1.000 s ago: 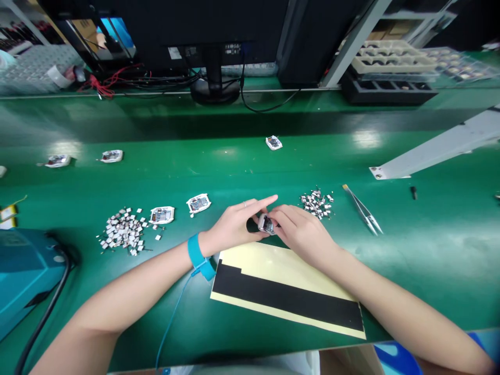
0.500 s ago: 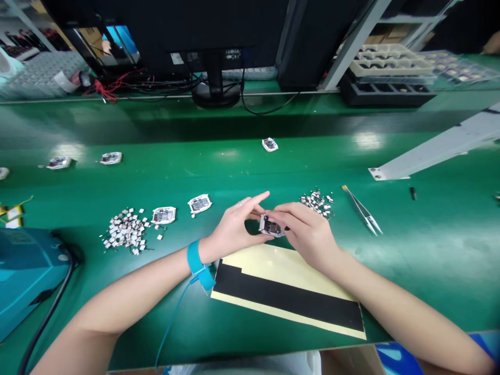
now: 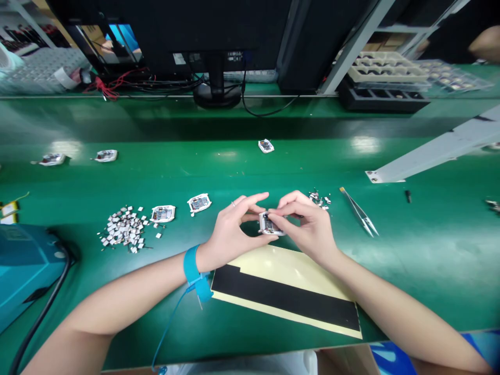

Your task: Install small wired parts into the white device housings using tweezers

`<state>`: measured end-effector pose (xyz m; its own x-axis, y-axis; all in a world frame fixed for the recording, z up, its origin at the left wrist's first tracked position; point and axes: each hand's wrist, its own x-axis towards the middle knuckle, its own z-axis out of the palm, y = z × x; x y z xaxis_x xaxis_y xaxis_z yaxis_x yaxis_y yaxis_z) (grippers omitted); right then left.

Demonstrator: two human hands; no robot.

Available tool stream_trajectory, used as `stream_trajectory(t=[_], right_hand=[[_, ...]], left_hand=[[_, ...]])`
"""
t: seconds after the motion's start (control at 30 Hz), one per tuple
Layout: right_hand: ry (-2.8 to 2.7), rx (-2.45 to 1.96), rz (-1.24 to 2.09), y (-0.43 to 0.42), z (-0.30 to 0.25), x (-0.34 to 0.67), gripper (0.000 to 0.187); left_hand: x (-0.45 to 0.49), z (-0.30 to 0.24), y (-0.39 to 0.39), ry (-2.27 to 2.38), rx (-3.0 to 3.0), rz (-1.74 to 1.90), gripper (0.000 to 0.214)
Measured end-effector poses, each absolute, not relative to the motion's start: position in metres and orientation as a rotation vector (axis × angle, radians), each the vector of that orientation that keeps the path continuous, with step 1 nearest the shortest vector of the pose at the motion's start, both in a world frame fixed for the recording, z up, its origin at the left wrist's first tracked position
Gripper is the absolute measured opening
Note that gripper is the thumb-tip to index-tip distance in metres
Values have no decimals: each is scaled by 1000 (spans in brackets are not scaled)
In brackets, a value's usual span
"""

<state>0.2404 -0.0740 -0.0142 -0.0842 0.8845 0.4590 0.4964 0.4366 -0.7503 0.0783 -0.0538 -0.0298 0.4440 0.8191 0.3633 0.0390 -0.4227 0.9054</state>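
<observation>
And here's the long green workbench (image 3: 312,166), light glaring off its surface, a black monitor (image 3: 230,26) at twelve o'clock, stacked trays (image 3: 383,86) at one o'clock!

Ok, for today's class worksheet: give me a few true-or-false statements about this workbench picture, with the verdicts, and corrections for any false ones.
1. The left hand and right hand both hold a small circuit module. True.
2. The blue wrist strap is on the right wrist. False: it is on the left wrist.
3. Tweezers lie on the green bench mat, to the right of the right hand. True.
4. The black-and-cream sheet sits beside the monitor stand. False: it lies just in front of the hands, near the bench's near edge.
</observation>
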Motion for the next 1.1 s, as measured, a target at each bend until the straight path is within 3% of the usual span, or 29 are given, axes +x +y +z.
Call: stream_trajectory(t=[0.07, 0.23, 0.47, 0.7, 1.1], right_hand=[[-1836, -1161, 507, -72, -12, 243, 7], [-2143, -1080, 83, -72, -8, 249, 2], [-1935, -1121, 272, -74, -16, 246, 3], [-2320, -1142, -369, -75, -1, 255, 10], [-2408, -1024, -156, -83, 14, 253, 11]], left_hand=[[78, -31, -53, 740, 1758, 1044, 61], [77, -29, -52, 740, 1727, 955, 61], [77, -28, -52, 721, 1712, 997, 59], [77, -27, -53, 735, 1755, 1001, 61], [78, -19, -57, 742, 1757, 908, 63]])
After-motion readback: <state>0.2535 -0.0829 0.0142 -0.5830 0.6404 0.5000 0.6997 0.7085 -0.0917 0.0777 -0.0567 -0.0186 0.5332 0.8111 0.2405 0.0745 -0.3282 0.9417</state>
